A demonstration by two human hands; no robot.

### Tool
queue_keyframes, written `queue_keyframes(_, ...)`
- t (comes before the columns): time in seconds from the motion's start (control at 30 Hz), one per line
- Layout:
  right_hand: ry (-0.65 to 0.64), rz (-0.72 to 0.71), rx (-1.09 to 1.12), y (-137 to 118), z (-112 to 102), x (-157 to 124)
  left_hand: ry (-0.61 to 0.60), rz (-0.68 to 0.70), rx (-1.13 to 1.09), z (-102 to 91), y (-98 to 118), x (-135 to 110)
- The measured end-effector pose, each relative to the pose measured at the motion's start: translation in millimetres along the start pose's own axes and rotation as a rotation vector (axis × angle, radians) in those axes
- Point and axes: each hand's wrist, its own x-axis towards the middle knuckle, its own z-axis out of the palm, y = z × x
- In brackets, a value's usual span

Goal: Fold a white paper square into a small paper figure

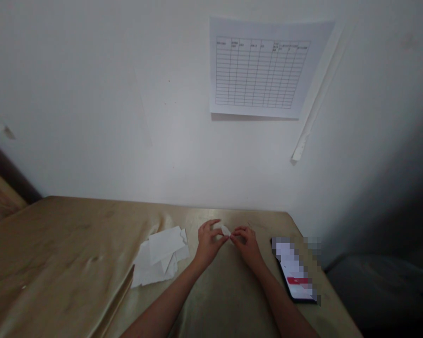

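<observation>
Plain white is shown by the small scrap of paper and by the loose papers. The table cover is coloured a dull golden tan, blotched with darker smudges and streaked with paler sheen. The phone is edged in black, its pale lilac-white screen overlaid with a mosaic of squares and crossed by a red block. The wall is toned greyish white and dotted with dark specks; on its white sheet, a grid is ruled in thin dark lines.
</observation>
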Motion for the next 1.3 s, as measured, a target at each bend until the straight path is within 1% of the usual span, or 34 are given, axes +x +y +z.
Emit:
queue_keyframes(0.13,-0.058,-0.027,-0.021,-1.7,-0.5,-1.6,0.027,-0.014,-0.012,-0.7,0.1,1.0)
queue_keyframes(0.23,-0.080,-0.040,-0.031,-1.8,-1.4,-1.9,0.018,-0.020,-0.004,-0.7,-0.6,1.6)
queue_keyframes(0.37,-0.053,-0.047,-0.039,-1.0,-2.3,-1.4,-0.010,-0.017,0.001,0.2,-1.3,1.4)
queue_keyframes(0.53,-0.048,-0.058,-0.070,-0.7,-2.3,-0.8,-0.048,-0.014,0.012,1.6,-1.3,1.4)
queue_keyframes(0.73,0.014,-0.033,-0.105,-2.1,-3.4,0.3,-0.067,0.009,-0.008,2.9,2.1,-0.3)
queue_keyframes(0.9,0.039,-0.009,-0.077,-4.6,-3.5,-1.0,-0.048,0.014,-0.012,4.9,2.4,-2.6)
queue_keyframes(1.1,0.034,-0.013,-0.047,-5.3,-2.4,-2.2,-0.020,0.014,0.000,4.5,-0.3,-2.0)
queue_keyframes(1.3,0.030,0.012,-0.022,-2.6,-2.1,-1.6,-0.017,0.008,0.021,2.9,2.4,-1.2)
